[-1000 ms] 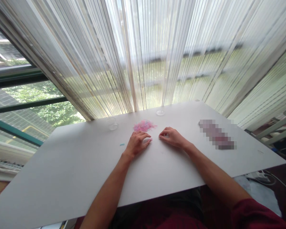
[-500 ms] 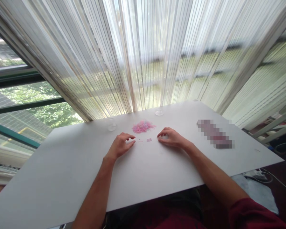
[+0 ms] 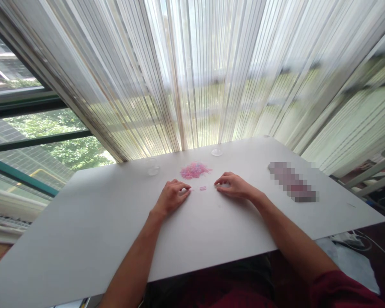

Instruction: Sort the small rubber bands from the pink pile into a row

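My left hand (image 3: 174, 196) rests on the white table (image 3: 111, 231), thumb and forefinger closed at a thin pink strand (image 3: 192, 189) that sticks out by the fingertips. A small group of pink pieces (image 3: 203, 188) lies between my two hands. To the right, my right hand (image 3: 232, 185) touches the table with its fingers curved and thumb apart, and nothing shows in it. Just beyond the hands is a loose pile of pink and purple small bands (image 3: 195, 170), too fine to make out one by one.
Behind the pile stand a clear round dish or lid (image 3: 216, 152) and, further left, a clear small container (image 3: 153, 170). A blurred-out dark reddish object (image 3: 293, 182) lies on the right. A striped sheer curtain (image 3: 195, 85) hangs along the table's far edge.
My left hand has moved right to the pink strand, and its thumb and forefinger have come closer together. The right hand stays nearly in place; the view has shifted slightly.
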Tool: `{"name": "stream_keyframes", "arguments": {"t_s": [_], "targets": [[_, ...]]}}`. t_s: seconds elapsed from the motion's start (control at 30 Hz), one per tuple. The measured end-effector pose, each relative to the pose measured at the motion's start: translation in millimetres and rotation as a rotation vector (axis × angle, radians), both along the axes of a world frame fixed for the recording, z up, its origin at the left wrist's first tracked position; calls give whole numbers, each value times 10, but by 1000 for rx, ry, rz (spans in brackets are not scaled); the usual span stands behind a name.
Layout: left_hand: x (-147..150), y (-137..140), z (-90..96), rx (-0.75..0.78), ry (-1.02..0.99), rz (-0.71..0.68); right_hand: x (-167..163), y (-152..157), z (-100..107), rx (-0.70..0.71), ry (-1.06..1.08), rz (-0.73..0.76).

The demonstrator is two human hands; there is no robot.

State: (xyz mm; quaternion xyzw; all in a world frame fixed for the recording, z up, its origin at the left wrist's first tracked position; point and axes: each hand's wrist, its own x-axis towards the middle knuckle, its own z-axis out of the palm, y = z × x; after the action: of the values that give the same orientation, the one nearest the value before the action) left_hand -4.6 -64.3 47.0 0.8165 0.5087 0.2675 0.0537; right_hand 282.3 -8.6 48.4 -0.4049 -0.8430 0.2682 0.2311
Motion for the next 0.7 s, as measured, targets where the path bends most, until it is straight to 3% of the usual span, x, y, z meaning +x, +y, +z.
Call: {"name": "stream_keyframes", "arguments": {"t_s": [0.7], "targets": [[-8, -30, -6, 35, -19, 36, 2, 0, -38, 26, -1, 18]]}}
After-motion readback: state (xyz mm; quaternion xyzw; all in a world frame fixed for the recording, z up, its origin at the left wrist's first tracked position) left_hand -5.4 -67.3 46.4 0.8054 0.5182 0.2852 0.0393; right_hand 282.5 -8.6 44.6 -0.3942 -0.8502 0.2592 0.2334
